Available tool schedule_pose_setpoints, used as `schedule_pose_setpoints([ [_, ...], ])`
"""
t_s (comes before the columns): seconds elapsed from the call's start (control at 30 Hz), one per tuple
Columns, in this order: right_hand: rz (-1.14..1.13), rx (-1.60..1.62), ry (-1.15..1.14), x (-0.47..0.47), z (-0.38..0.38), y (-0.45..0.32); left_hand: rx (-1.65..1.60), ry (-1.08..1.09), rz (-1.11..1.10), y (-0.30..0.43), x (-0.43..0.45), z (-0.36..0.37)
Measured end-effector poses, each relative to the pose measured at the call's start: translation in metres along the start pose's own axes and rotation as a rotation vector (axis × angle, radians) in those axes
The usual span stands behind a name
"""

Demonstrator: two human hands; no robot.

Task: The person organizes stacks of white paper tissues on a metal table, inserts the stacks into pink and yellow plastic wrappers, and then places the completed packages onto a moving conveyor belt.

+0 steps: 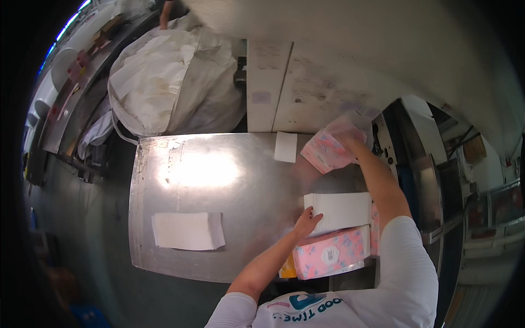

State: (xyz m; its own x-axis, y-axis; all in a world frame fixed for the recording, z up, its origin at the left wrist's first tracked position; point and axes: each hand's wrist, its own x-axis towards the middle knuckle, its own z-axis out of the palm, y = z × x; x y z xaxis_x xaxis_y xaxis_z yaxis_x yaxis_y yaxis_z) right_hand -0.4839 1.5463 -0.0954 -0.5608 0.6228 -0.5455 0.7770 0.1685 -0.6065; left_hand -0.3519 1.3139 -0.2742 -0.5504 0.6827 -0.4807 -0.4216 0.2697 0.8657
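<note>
My left hand touches the left end of a stack of folded white tissue sheets, thumb and forefinger apart. Whether it grips the stack is unclear. Just nearer to me lies a pink floral plastic tissue pack bearing a white label. At the table's far right, my right hand reaches to pink floral plastic packaging with a translucent end. The film partly covers that hand and hides its fingers. Another stack of white sheets sits on the left of the metal table.
A small white sheet or stack lies by the far edge. Beyond stand a pale machine panel and a large sack of white material. A co-worker's arm shows above the sack. Metal equipment stands at right.
</note>
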Motion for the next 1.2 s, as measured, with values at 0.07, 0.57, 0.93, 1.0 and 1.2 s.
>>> schedule_pose_setpoints([
  [0.07, 0.031, 0.149, -0.087, -0.019, -0.001, -0.015, 0.014, 0.037, 0.013, -0.014, 0.003, -0.005],
  [0.57, -0.744, 0.239, 0.005, -0.185, -0.050, -0.018, 0.277, 0.180, 0.186, -0.001, -0.028, 0.022],
  [0.93, -0.035, 0.866, -0.758, -0.082, 0.137, 0.147, 0.503, 0.132, 0.322, 0.016, -0.080, 0.012],
  [1.0, -0.032, 0.885, -0.737, -0.076, 0.125, 0.155, 0.314, 0.046, 0.223, 0.049, -0.116, -0.015],
  [1.2, -0.022, 0.870, -0.756, -0.083, 0.120, 0.147, -0.550, 0.491, 0.112, 0.056, -0.070, -0.057],
])
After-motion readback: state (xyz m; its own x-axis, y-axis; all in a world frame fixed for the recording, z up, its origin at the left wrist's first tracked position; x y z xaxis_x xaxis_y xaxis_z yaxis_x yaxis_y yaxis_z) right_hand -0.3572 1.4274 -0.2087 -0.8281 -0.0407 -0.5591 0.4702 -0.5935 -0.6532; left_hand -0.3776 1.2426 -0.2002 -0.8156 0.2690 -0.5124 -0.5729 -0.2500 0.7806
